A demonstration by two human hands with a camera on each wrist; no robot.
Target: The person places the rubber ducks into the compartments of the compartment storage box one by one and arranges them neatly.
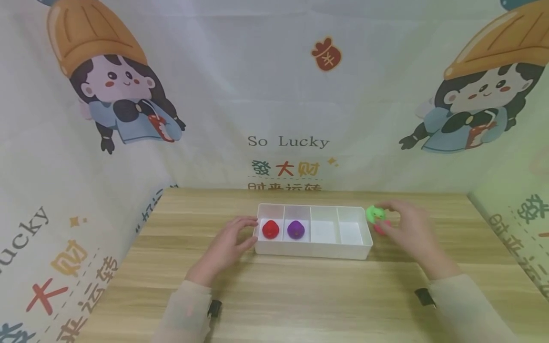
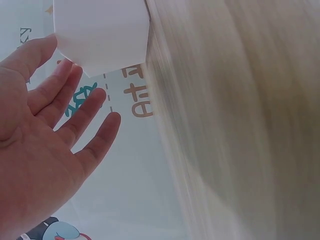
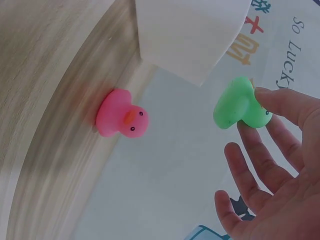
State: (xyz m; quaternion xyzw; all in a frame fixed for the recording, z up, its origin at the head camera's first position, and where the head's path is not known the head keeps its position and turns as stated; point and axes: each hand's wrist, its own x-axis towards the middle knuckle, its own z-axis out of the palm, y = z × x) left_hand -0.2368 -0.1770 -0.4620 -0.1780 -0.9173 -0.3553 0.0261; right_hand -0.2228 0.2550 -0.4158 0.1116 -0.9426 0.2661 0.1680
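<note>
My right hand (image 1: 407, 228) pinches a green toy duck (image 3: 236, 106) between thumb and fingers, off the right end of a white divided tray (image 1: 313, 250). In the right wrist view the duck is up off the wood. A pink toy duck (image 3: 120, 115) sits on the tabletop below it, partly covered by my hand in the head view. My left hand (image 1: 229, 243) is at the tray's left end, its fingers extended and its fingertips right at the wall. A red toy (image 1: 270, 229) lies in the leftmost compartment and a purple one (image 1: 296, 230) in the compartment beside it.
The tray stands on a wood-grain table (image 1: 300, 295), toward its back edge. Behind and at both sides hangs a pale printed cloth (image 1: 240, 85) with cartoon figures and lettering.
</note>
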